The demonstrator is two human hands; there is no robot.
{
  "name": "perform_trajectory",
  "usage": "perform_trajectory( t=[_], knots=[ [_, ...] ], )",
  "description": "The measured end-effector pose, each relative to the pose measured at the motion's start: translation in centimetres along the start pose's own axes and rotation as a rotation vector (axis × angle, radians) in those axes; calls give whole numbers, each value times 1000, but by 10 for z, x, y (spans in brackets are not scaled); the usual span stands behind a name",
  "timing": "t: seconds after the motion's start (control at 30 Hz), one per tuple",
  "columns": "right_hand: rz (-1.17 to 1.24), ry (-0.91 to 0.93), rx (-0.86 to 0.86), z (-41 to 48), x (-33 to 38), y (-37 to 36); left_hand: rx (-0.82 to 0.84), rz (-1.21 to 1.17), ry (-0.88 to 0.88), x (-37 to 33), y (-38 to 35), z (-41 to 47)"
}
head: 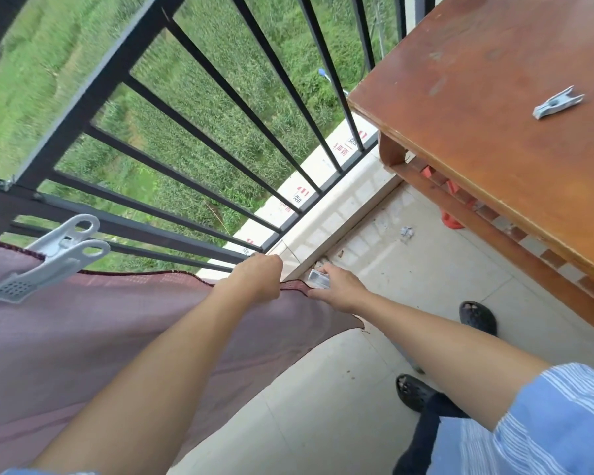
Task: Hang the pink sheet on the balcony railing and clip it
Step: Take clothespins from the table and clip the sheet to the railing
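Note:
The pink sheet (93,330) hangs over a low rail of the black balcony railing (83,101), filling the lower left. A large white clip (54,257) pins its top edge at the far left. My left hand (259,277) grips the sheet's upper edge near its right end, down by the railing's foot. Just to the right, my right hand (336,286) holds a second white clip (319,278) at the sheet's dark-trimmed corner. Whether that clip bites the cloth is hidden by my fingers.
A brown wooden table (487,138) stands at the right with a grey clip (558,102) lying on top. Orange items sit under it. Two black sandals (477,318) are on the tiled floor (374,337). Beyond the bars lies a green field far below.

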State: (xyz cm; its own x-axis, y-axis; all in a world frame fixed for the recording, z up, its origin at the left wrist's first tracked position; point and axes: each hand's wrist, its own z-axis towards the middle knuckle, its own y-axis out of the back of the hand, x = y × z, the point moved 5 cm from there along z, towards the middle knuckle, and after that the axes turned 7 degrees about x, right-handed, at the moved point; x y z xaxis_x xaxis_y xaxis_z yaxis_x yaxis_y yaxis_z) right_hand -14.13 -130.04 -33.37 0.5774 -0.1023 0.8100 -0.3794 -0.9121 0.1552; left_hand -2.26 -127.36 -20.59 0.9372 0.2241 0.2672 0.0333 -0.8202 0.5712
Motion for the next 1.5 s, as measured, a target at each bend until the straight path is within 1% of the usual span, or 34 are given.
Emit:
perform_trajectory(
  t=[0.07,0.17,0.27,0.37,0.53,0.6,0.7,0.87,1.0,1.1,1.27,1.43,1.5],
  knots=[
    [-1,-65,17,-3,-10,8,22,-1,12,3,-3,1],
    [-68,-97,54,-8,-23,21,90,52,11,3,-7,1],
    [-185,-64,118,-12,-29,26,142,152,-18,-3,-11,1],
    [-235,-1,106,-14,-30,29,111,188,-35,-8,-11,2],
    [-200,46,-50,-12,-23,35,46,188,-67,-9,-5,-2],
    [-204,78,-74,-11,-15,36,33,181,-75,-8,-5,-3],
    [-270,152,-61,-10,2,34,21,176,-84,-8,-4,-5],
    [-501,278,1,-7,26,27,-24,183,-97,-11,-2,-9],
    [-590,314,37,-2,38,21,-52,185,-100,-13,0,-11],
    [-579,324,70,3,42,11,-91,156,-81,-11,2,-10],
    [-465,347,90,1,36,-2,-131,144,-47,-8,2,-10],
    [-202,263,114,2,18,4,-64,84,-30,-6,-5,-4],
    [-146,224,104,2,10,4,-26,91,-25,-7,-8,-3]
  ],
)
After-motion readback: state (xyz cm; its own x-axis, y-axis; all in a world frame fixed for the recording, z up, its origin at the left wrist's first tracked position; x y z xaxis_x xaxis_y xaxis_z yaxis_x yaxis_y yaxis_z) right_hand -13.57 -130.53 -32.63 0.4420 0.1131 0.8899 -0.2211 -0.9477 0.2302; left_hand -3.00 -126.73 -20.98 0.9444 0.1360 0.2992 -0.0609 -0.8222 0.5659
